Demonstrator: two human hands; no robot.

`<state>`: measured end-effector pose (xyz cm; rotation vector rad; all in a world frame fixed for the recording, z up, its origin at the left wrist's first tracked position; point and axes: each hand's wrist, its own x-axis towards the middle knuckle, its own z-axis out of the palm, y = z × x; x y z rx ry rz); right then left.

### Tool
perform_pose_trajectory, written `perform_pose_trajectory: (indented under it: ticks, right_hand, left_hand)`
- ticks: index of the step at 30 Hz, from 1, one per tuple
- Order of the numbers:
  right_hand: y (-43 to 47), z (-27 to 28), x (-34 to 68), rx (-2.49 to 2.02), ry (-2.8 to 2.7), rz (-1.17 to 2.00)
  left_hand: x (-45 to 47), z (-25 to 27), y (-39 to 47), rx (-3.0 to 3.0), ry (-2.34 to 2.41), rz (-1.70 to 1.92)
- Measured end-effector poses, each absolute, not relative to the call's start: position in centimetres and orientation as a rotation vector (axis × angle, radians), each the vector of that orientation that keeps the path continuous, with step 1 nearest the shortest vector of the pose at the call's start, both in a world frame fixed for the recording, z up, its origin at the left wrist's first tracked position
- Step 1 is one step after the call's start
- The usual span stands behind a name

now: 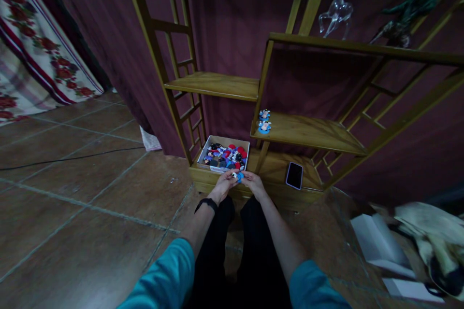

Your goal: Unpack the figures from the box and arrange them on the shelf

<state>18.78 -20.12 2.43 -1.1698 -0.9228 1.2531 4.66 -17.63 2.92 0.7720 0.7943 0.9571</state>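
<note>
Just in front of an open box (201, 166), a small blue and white figurine (238, 176) is held between my two hands. My left hand (225, 184) pinches it from the left, and my right hand (253, 183) has its fingers closed on the right side. The box sits on the low wooden shelf and holds a jumble of small red, blue, black and white figurines (226, 154). Two similar blue and white figurines (264, 127) stand one behind the other at the left end of the middle shelf (308, 130).
A phone (294, 175) lies on the low shelf to the right. Higher up stand a clear glass animal figure (339, 12) and a dark green figure (406, 14). White box pieces (380, 241) and pale cloth (431, 231) lie on the floor at right. A cable (76, 157) crosses the tiles.
</note>
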Motion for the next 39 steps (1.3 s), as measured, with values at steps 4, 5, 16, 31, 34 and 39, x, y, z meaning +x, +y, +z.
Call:
perform_pose_trajectory:
  ticks: [4,5,16,31,34,39]
  right_hand:
    - [-20.2,2.5,18.8,-1.193,-0.922,1.252]
    - [-20.2,2.6,18.8,-1.184,-0.927,1.256]
    - [-20.4,2.3,19.0,-1.115,-0.888,1.262]
    - [-20.3,2.6,18.9,-1.097,-0.749,1.252]
    - [-20.3,2.4,19.0,-1.107,-0.776,1.259]
    - [-20.3,2.1,19.1,-1.09,-0.824,1.294]
  left_hand:
    - [4.7,3.1,-17.8,0.774,0.811,0.961]
    - [4.7,3.2,-17.8,0.773,0.81,0.966]
    - [5.2,2.6,-17.4,0.778,0.799,0.992]
    - [5.4,1.5,-17.0,0.778,0.819,1.03]
    - [5.4,1.4,-17.0,0.788,0.825,1.026]
    - [5.3,1.6,-17.1,0.788,0.825,1.041]
